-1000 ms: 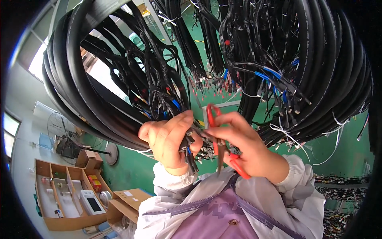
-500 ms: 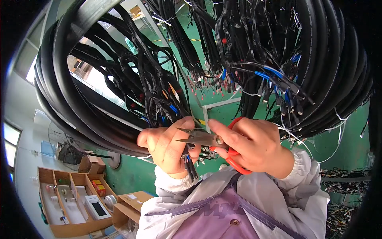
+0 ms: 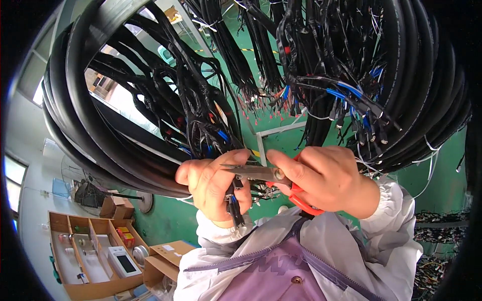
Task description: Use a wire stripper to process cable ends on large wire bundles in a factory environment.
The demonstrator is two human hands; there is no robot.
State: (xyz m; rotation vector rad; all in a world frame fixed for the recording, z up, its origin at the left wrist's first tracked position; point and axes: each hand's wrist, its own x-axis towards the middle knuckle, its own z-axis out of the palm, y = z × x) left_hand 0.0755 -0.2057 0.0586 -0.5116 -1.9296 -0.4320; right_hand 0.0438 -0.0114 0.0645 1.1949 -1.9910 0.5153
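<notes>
My left hand [image 3: 213, 185] is closed round a bundle of black wires [image 3: 235, 205], whose ends with bits of blue hang out below the fingers. In my right hand [image 3: 326, 178] is a pair of scissors with red handles [image 3: 306, 204]. Their metal blades [image 3: 251, 172] point left and lie nearly together, across the fingers of the left hand. Whether a wire sits between the blades cannot be made out. Right behind the left hand hangs a tangle of black taped cable branches [image 3: 201, 120] with blue and orange bits.
Thick black cable coils [image 3: 75, 100] hang at the left on a metal frame [image 3: 118, 22], with more coils [image 3: 427, 75] at the right. Wire bundles [image 3: 246, 55] hang behind. A wooden compartment box [image 3: 75, 286], a cardboard box [image 3: 165, 253] and a fan [image 3: 88, 193] stand lower left.
The scissor blades have come from spread to nearly together. My right hand has shifted slightly right, while the left hand keeps its grip on the wires.
</notes>
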